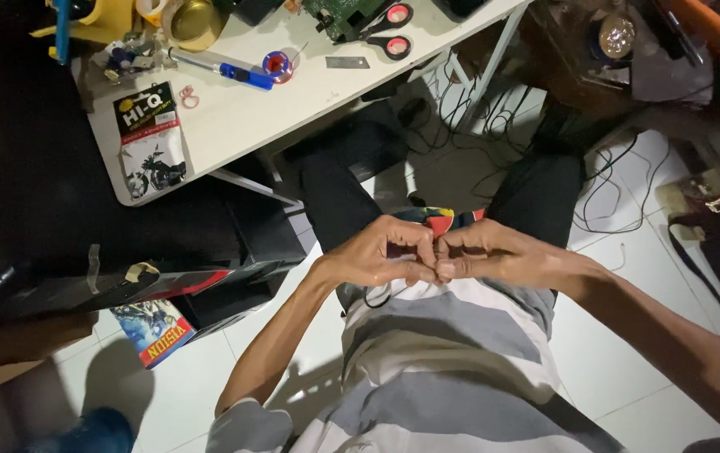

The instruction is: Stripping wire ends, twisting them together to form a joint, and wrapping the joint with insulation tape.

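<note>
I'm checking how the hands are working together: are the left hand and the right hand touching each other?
Touching. The head view shows the left hand and right hand pressed fingertip to fingertip above the lap, with no gap between them.

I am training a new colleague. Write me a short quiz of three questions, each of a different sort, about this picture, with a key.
1. True or false: the left hand and the right hand touch each other at the fingertips.
2. Which thing lies on the white table near its far edge? A. red-handled scissors B. a hammer C. a cup
3. Fill in: a thin dark ___ hangs under the left hand.

Key: 1 true; 2 A; 3 wire. What the fingers pinch is too small to tell.
</note>
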